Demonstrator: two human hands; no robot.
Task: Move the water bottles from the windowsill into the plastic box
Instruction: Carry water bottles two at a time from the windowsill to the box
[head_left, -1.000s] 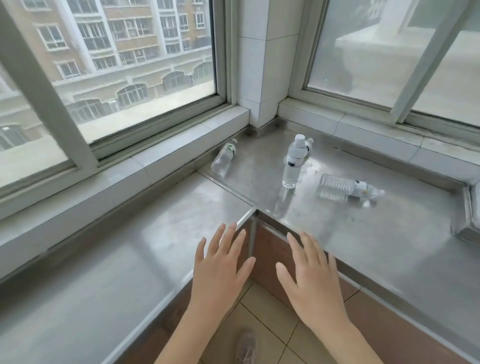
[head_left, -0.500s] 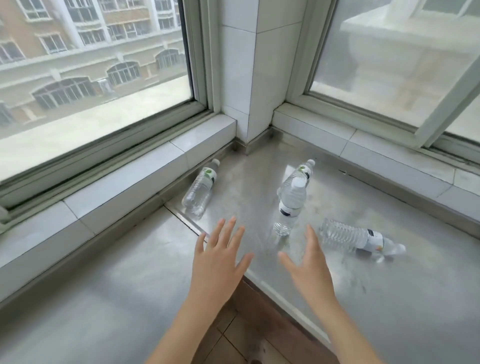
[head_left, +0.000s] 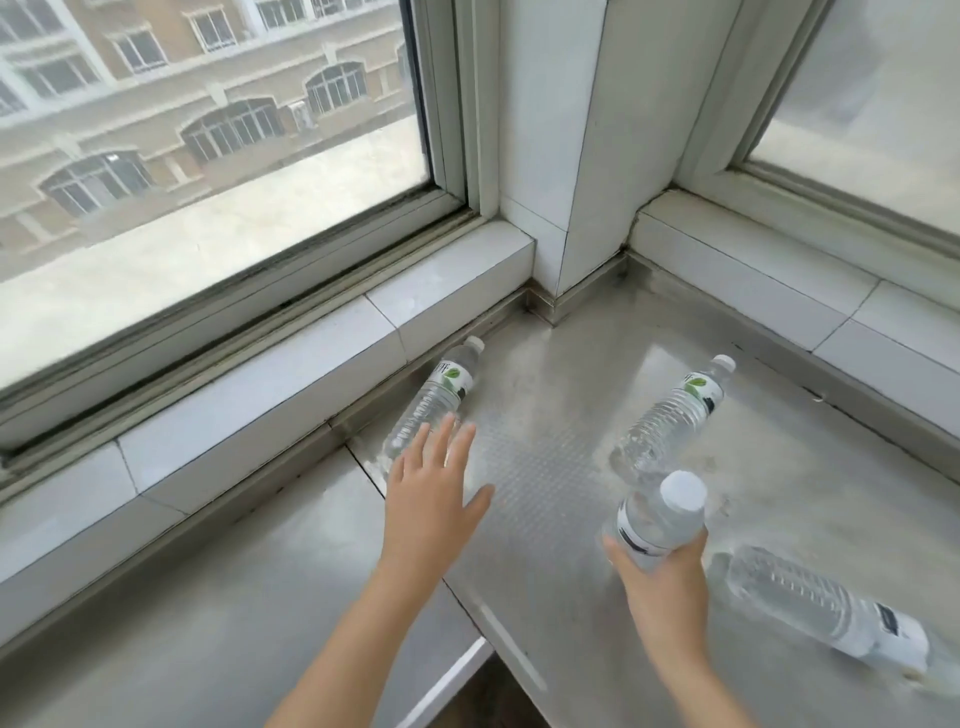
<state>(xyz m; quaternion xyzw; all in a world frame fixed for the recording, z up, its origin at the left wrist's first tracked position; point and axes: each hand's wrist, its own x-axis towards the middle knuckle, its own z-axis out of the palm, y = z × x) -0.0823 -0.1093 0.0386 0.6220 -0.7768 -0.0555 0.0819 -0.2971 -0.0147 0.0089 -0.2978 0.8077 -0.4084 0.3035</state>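
Note:
Several clear water bottles with white caps are on the steel windowsill (head_left: 545, 415). My right hand (head_left: 665, 577) is wrapped around the upright bottle (head_left: 660, 517) from below. My left hand (head_left: 431, 493) is spread open, its fingertips just over the base of a bottle lying along the left window ledge (head_left: 441, 395). Another bottle lies on its side behind the upright one (head_left: 675, 410). A further bottle lies flat at the lower right (head_left: 821, 613). The plastic box is out of view.
White tiled ledges (head_left: 291, 395) and window frames border the sill on the left and the back right. A tiled pillar (head_left: 550, 156) fills the corner. The sill's front edge (head_left: 457, 670) runs at the bottom centre.
Both hands moved forward over the sill. My right hand closed around the upright bottle. My left hand reached the base of the bottle by the left ledge. The view came closer.

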